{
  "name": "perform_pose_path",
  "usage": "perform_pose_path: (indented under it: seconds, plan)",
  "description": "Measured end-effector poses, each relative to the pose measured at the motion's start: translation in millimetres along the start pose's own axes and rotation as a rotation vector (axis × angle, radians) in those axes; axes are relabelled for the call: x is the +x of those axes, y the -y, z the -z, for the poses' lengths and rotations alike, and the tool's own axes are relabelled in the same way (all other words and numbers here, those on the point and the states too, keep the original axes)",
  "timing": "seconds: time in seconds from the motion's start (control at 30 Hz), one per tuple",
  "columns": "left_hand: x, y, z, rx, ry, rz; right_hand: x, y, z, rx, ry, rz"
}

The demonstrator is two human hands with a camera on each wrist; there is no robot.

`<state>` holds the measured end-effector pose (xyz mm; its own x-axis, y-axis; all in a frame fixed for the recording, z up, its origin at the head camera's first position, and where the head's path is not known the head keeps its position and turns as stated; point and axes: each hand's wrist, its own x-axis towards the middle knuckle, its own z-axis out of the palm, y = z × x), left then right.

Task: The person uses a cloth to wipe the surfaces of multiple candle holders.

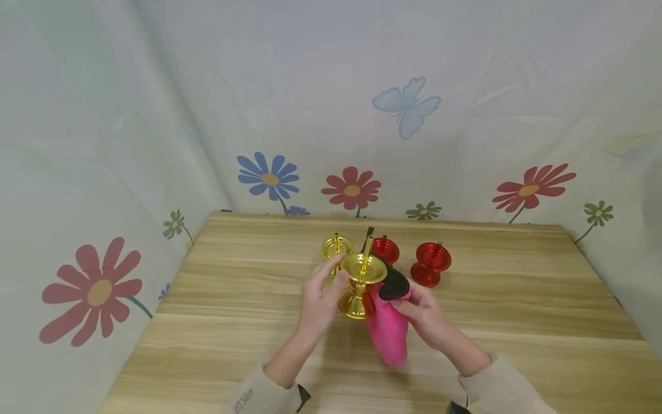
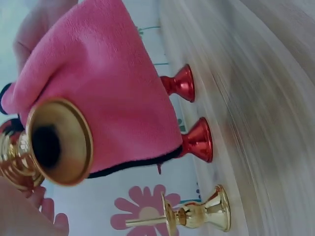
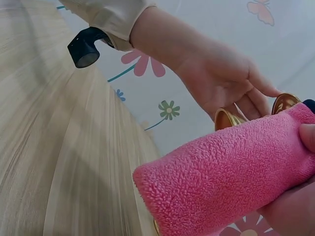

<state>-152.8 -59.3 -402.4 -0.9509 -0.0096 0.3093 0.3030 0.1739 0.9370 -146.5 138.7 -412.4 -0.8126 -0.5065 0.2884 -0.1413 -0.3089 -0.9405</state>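
Note:
My left hand grips a gold candle holder by its waist, lifted above the table. The holder has a shallow dish with a thin tube rising from it; its hollow base shows in the left wrist view. In my right hand is a pink fleecy cloth with black edging, pinched between thumb and fingers. The cloth hangs down close against the right side of the holder, hiding part of it in the right wrist view. Whether cloth and holder touch is hard to tell.
Behind the hands, another gold candle holder stands on the wooden table. Two red candle holders stand to its right, one partly hidden by the cloth and the raised holder. A flower-printed curtain borders the table at the back and sides.

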Motion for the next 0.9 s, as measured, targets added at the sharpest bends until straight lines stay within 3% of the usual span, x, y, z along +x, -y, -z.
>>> perform_pose_path:
  seconds: [0.17, 0.4, 0.57, 0.7, 0.77, 0.83, 0.9]
  plan:
    - [-4.3, -5.4, -6.3, 0.075, -0.003, -0.037, 0.5, 0, -2, -0.025, -0.022, -0.012]
    - [-3.1, -1.1, -10.9, -0.016, 0.004, -0.056, 1.5, 0, -9, -0.053, -0.016, 0.007]
    - [3.1, 4.4, -3.8, -0.128, 0.158, -0.099, 2.5, 0, -10, -0.022, -0.002, 0.035]
    - [9.2, 9.1, 3.0, -0.172, 0.261, -0.064, 2.0, 0, -9, 0.004, 0.011, 0.032]
    - [11.1, 10.7, 4.8, -0.154, 0.246, -0.032, 1.4, 0, -9, -0.003, 0.006, 0.027]
    - [12.0, 10.0, 5.1, -0.130, 0.179, -0.011, 0.7, 0, -8, -0.042, -0.014, 0.026]
    - [10.4, 0.5, 4.6, -0.086, 0.093, 0.001, 0.4, 1, -7, -0.112, -0.047, 0.034]
